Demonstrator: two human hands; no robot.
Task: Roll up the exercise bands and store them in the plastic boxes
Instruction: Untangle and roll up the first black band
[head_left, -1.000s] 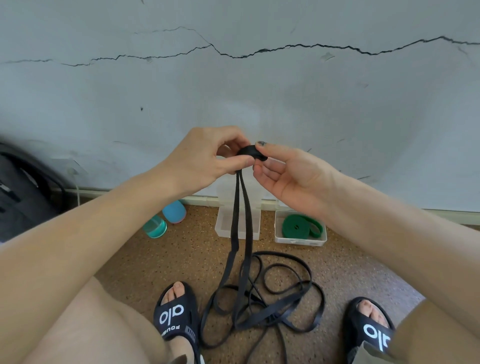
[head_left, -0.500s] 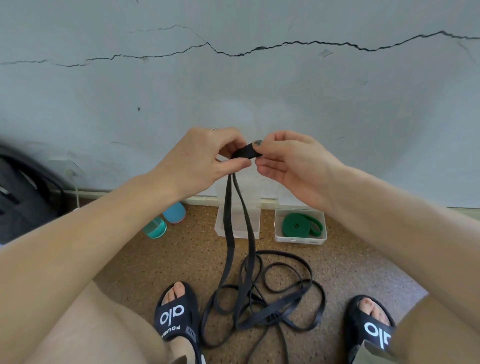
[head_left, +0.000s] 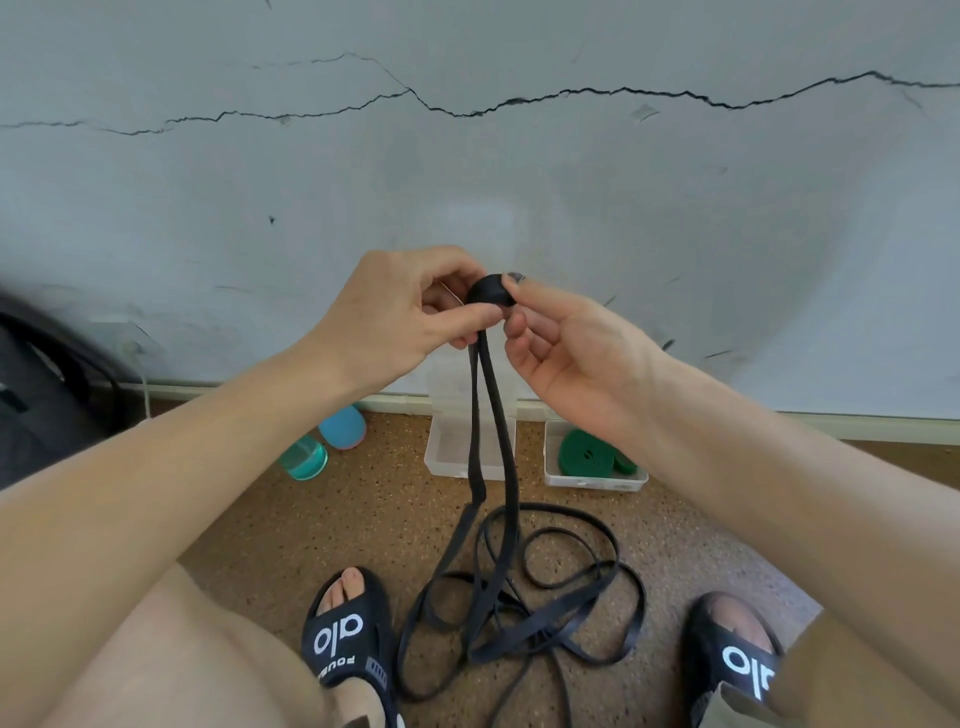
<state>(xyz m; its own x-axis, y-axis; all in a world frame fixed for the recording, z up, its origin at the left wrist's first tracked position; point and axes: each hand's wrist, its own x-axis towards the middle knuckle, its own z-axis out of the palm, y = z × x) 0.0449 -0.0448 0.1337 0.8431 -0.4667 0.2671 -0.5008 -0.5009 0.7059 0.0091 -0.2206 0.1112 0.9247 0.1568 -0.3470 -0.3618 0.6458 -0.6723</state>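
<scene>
Black band roll pinched btwn left hand, right hand, mostly hidden.

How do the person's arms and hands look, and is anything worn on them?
Both forearms are bare, with no sleeves, watch or bracelet in view. The left hand shows no ring in this frame. The right hand has dark polish on one visible fingernail; no glove is on either hand.

Matt black rubbery band, translucent plastic boxes (smooth-walled), speckled grainy floor, cracked painted wall.
</scene>
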